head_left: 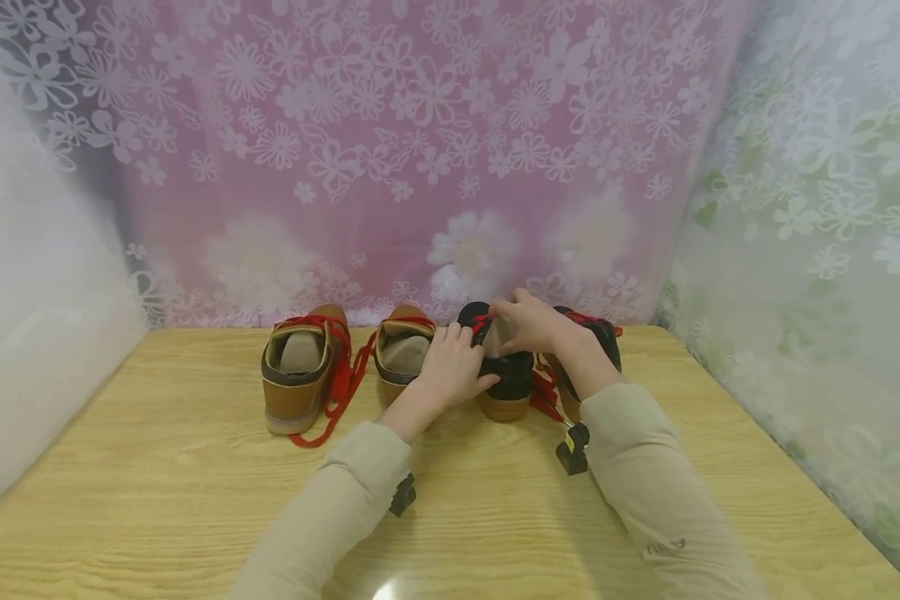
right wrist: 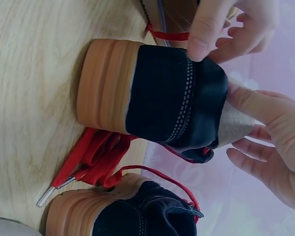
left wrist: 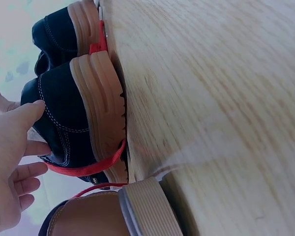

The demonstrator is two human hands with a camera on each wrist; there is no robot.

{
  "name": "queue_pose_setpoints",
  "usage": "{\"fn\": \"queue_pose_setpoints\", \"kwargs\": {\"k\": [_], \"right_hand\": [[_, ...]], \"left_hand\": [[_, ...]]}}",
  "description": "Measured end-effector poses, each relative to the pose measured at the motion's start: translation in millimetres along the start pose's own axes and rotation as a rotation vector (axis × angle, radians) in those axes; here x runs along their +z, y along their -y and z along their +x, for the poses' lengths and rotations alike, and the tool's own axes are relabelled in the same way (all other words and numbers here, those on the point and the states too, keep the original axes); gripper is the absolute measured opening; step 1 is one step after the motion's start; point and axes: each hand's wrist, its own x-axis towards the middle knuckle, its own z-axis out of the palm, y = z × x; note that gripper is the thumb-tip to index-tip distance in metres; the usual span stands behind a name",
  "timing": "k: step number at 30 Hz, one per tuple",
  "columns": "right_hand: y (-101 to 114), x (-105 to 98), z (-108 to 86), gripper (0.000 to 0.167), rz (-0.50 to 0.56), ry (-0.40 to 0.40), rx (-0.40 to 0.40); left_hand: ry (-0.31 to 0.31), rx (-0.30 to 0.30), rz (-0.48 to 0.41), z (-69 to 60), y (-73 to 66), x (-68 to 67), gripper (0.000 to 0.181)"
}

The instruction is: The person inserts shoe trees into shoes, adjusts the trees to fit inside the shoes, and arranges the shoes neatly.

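Observation:
A black shoe [head_left: 507, 392] with a tan sole and red laces stands right of centre, its heel toward me. My left hand [head_left: 450, 367] holds its collar from the left, thumb on the heel edge in the left wrist view. With thumb and fingers, my right hand [head_left: 534, 323] pinches a beige-grey insert [right wrist: 236, 120] at the shoe's opening. Part of this insert shows above the collar; its lower end is hidden inside. The second black shoe [head_left: 611, 342] stands to the right, partly behind my right forearm.
Two brown shoes, one far left [head_left: 291, 404] and one nearer [head_left: 392, 387], hold rounded beige inserts. Red laces [head_left: 339, 400] trail onto the wooden table [head_left: 180, 467]. A pink floral curtain [head_left: 420, 167] hangs behind; pale curtains close both sides.

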Motion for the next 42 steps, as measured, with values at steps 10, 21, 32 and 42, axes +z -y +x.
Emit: {"fn": "queue_pose_setpoints", "kwargs": {"k": [10, 21, 32, 42], "right_hand": [[6.3, 3.0, -0.8, 0.058, -0.040, -0.022, 0.014], [7.9, 6.6, 3.6, 0.060, -0.111, -0.018, 0.026], [11.3, 10.9, 5.8, 0.060, -0.134, -0.027, 0.026], [6.5, 9.6, 6.6, 0.056, -0.127, -0.032, -0.007]], "left_hand": [[-0.010, 0.007, -0.019, -0.4, 0.9, 0.5, 0.051], [-0.009, 0.014, -0.024, -0.4, 1.0, 2.1, 0.049], [-0.033, 0.011, -0.019, -1.6, 0.9, 1.2, 0.047], [-0.024, 0.010, -0.009, -0.1, 0.3, -0.5, 0.047]]}}
